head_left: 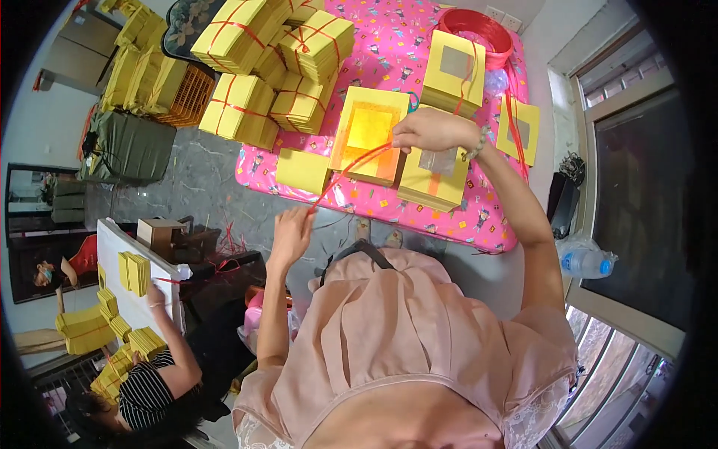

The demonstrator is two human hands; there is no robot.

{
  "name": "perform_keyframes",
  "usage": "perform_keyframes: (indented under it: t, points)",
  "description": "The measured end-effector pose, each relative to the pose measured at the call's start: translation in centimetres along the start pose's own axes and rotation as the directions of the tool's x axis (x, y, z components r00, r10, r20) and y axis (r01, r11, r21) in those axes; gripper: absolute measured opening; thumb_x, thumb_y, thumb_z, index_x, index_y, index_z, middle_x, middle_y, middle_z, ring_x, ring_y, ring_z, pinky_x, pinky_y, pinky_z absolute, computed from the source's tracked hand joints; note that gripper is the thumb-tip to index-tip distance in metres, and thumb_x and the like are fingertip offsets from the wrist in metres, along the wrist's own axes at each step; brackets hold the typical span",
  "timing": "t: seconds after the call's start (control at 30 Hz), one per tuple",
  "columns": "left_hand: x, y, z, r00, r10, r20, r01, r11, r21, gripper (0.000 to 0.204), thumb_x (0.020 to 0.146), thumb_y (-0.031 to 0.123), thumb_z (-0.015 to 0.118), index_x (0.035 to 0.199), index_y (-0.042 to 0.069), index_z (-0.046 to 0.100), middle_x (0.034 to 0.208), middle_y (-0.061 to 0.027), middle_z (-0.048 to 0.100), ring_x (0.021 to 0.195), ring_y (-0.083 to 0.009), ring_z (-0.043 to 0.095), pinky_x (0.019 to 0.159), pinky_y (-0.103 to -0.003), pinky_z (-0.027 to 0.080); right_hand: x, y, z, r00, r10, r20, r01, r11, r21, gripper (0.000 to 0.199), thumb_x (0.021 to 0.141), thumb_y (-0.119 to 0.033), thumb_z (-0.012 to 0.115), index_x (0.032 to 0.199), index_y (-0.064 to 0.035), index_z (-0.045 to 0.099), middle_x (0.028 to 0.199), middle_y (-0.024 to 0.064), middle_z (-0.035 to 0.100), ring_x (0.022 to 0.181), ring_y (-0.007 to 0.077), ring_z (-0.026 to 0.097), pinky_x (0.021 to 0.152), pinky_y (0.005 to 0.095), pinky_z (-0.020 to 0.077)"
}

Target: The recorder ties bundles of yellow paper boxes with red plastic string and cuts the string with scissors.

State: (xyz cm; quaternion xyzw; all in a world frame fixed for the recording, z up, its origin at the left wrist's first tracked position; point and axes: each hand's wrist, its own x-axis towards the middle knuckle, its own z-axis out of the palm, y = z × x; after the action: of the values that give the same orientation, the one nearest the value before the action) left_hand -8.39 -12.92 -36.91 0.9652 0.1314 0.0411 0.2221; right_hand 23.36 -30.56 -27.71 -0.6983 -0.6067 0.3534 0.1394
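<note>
Grey marbled floor (pixel 202 179) runs between a white table (pixel 114 238) far left and the pink tablecloth (pixel 366 198); that's the walking room. Co-worker in a striped top (pixel 148 393) is at the white table, one arm over it, yellow paper blocks (pixel 134 273) around. Further back: green covered pile (pixel 127 146), then orange crate (pixel 187 93) beside more yellow paper.

Tied paper bundles (pixel 235 112) crowd the pink table's left side, red bands around them; tight there. Left hand (pixel 293 236) is off the table, short of its front edge, forearm coming up from below, thumb and fingers pinched on the lower end of a red strip (pixel 340 176). Plain yellow stack (pixel 301 172) sits near that edge. Strip slants up-right across the gold-faced stack (pixel 370 131); can't tell if it touches.

Right hand (pixel 434 129) is higher, at the far end of the strip, above the silver-panelled stack (pixel 441 176): arm reaching out, wrist bent, fingers curled tight on the strip. Pink cloth shows along the front edge below these stacks. Red basin (pixel 497 46) at the back right; bagged water bottle (pixel 587 262) and dark glazed door (pixel 639 194) right of the elbow.
</note>
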Motion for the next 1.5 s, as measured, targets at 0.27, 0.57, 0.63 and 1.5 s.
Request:
perform_keyframes:
  t: [0.27, 0.57, 0.63, 1.5]
  points:
    - [8.4, 10.3, -1.8, 0.934, 0.183, -0.306, -0.287, 0.894, -0.342, 0.036, 0.088, 0.018, 0.052, 0.119, 0.003, 0.044, 0.087, -0.0182, 0.055, 0.084, -0.0321, 0.053, 0.076, -0.04, 0.039, 0.6, -6.6, 1.8, 0.991, -0.084, -0.103, 0.059, 0.973, -0.225, 0.027, 0.086, -0.03, 0.046, 0.083, -0.0073, 0.062, 0.073, 0.0159, 0.06, 0.074, 0.0337, 0.058, 0.066, 0.0449, 0.0442]
    - [8.8, 10.1, -2.5, 0.988, -0.118, -0.094, 0.05, 0.844, -0.534, 0.022, 0.095, 0.017, 0.04, 0.096, 0.003, 0.057, 0.054, -0.0021, 0.037, 0.049, -0.0089, 0.037, 0.047, -0.026, 0.031, -0.5, -3.2, -1.0, 0.88, -0.101, -0.464, 0.152, 0.986, 0.073, 0.03, 0.09, -0.028, 0.047, 0.078, -0.0015, 0.054, 0.064, 0.0098, 0.054, 0.06, 0.0224, 0.052, 0.059, 0.0334, 0.0417]
    - [9.4, 10.1, -1.6, 0.976, -0.163, -0.146, 0.011, 0.704, -0.71, 0.025, 0.096, 0.019, 0.038, 0.095, 0.002, 0.057, 0.055, 0.0015, 0.036, 0.05, -0.0062, 0.037, 0.047, -0.024, 0.03, 0.3, -2.9, -0.5, 0.856, -0.074, -0.512, 0.143, 0.985, 0.097, 0.031, 0.091, -0.029, 0.049, 0.079, -0.0008, 0.054, 0.065, 0.0052, 0.052, 0.06, 0.0142, 0.05, 0.057, 0.0277, 0.0404]
    - [12.8, 13.4, 1.4, 0.93, -0.25, -0.268, -0.069, 0.598, -0.798, 0.022, 0.095, 0.02, 0.041, 0.096, 0.002, 0.054, 0.065, -0.0007, 0.047, 0.06, -0.0076, 0.046, 0.054, -0.024, 0.036, 4.4, -6.6, 1.3, 0.768, 0.346, -0.54, 0.629, -0.249, 0.736, 0.026, 0.084, -0.03, 0.061, 0.087, -0.0042, 0.06, 0.088, 0.0081, 0.063, 0.088, 0.0194, 0.062, 0.084, 0.0336, 0.0509]
